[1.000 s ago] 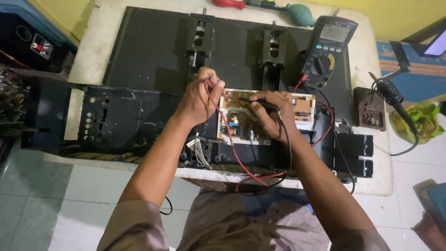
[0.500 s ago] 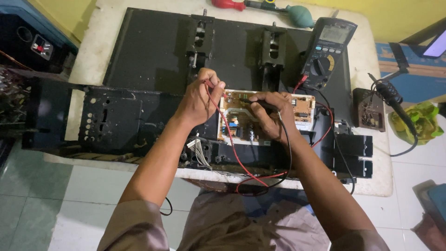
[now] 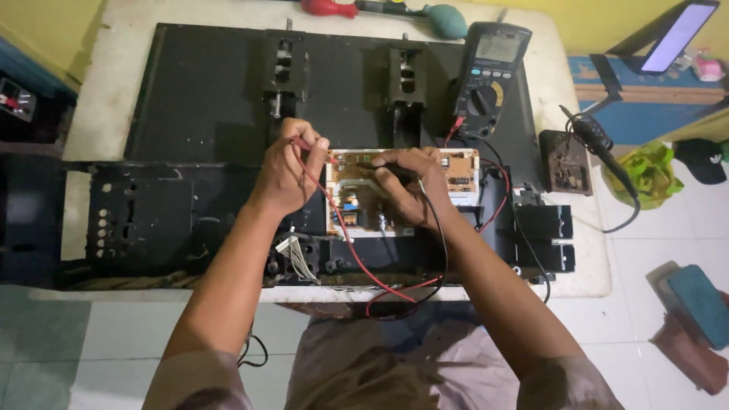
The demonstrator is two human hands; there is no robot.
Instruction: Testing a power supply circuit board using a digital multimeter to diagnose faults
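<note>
On the circuit board [image 3: 402, 190] just below the meter [image 3: 488, 80], left hand [image 3: 288, 175] pinches the red probe [image 3: 315, 152], right hand [image 3: 410, 186] the black probe [image 3: 380, 165]; steady tips, touching single contacts, probably read best.

Table: white top [image 3: 106, 99], a bit dirty.
On it: big black panel [image 3: 205, 91], grey meter [image 3: 490, 76], red-handled tool [image 3: 328, 7], teal bulb [image 3: 446, 20].
</note>
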